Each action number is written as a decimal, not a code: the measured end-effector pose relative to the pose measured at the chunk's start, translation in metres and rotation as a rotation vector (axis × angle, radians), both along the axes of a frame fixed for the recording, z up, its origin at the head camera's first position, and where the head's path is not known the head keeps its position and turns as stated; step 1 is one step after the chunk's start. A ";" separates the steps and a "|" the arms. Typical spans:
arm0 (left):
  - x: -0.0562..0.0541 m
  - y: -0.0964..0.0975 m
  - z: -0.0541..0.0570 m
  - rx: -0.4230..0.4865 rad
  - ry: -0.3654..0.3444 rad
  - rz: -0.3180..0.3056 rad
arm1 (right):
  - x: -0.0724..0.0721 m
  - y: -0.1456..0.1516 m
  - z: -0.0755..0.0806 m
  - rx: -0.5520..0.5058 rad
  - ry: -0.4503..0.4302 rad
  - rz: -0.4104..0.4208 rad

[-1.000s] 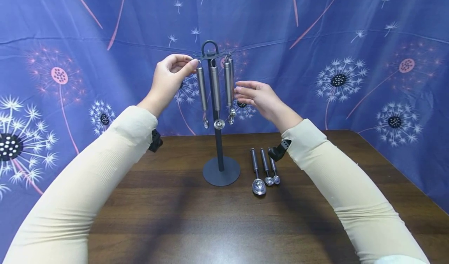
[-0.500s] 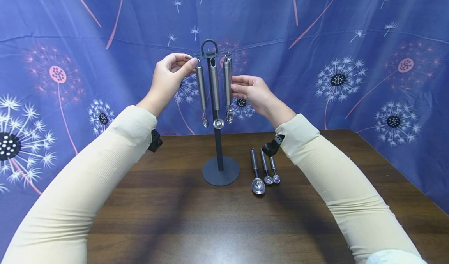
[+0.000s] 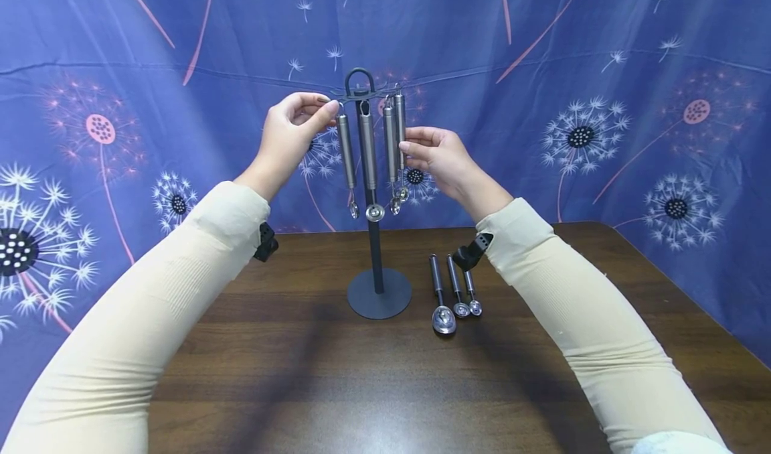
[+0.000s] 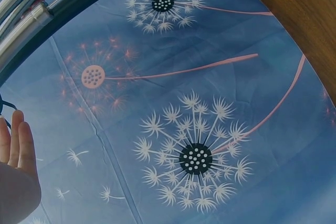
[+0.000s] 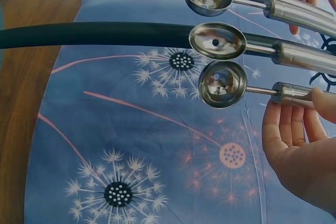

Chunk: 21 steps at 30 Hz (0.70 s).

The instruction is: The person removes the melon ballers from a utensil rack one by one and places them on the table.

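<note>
A dark metal stand (image 3: 375,248) bears several steel melon ballers hanging handle-up from its hooked top. My left hand (image 3: 289,129) pinches the left side of the hooked top, beside the leftmost melon baller (image 3: 346,153). Thumb and fingers of my right hand (image 3: 444,163) grip the handle of the rightmost melon baller (image 3: 400,120). Its round cup with a small hole, the held melon baller's end (image 5: 223,85), shows in the right wrist view. Close beside it hangs another melon baller (image 3: 390,147). Whether the held one's loop sits on its hook is too small to tell.
A large oval scoop (image 3: 444,320) and two smaller ones, a middle scoop (image 3: 461,309) and a right scoop (image 3: 474,306), lie on the brown table (image 3: 337,387) right of the stand's round base (image 3: 379,300). A blue dandelion-print curtain (image 3: 482,92) hangs behind.
My right hand has moved left to the rack and taken hold of the rightmost melon baller, which has since shifted slightly right and up from its neighbour. The left hand stays in place.
</note>
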State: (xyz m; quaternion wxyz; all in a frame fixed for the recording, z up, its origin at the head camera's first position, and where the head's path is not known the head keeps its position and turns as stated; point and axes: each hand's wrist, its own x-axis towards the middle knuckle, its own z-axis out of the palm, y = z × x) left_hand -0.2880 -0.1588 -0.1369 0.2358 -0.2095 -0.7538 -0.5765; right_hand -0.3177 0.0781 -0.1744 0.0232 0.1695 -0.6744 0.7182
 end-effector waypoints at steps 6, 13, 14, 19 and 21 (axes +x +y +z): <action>0.001 0.002 0.000 0.009 -0.006 -0.004 | 0.002 0.007 0.001 0.016 0.016 -0.032; 0.002 0.002 -0.001 0.007 -0.001 0.015 | 0.003 0.014 -0.003 0.013 0.009 -0.070; 0.002 0.002 -0.001 0.004 -0.001 0.021 | 0.003 0.015 -0.004 0.016 0.008 -0.075; 0.001 0.002 -0.002 -0.009 0.001 0.036 | 0.001 0.019 -0.009 0.037 -0.009 -0.097; 0.001 0.002 -0.002 -0.007 0.001 0.037 | 0.001 0.020 -0.011 0.058 -0.014 -0.107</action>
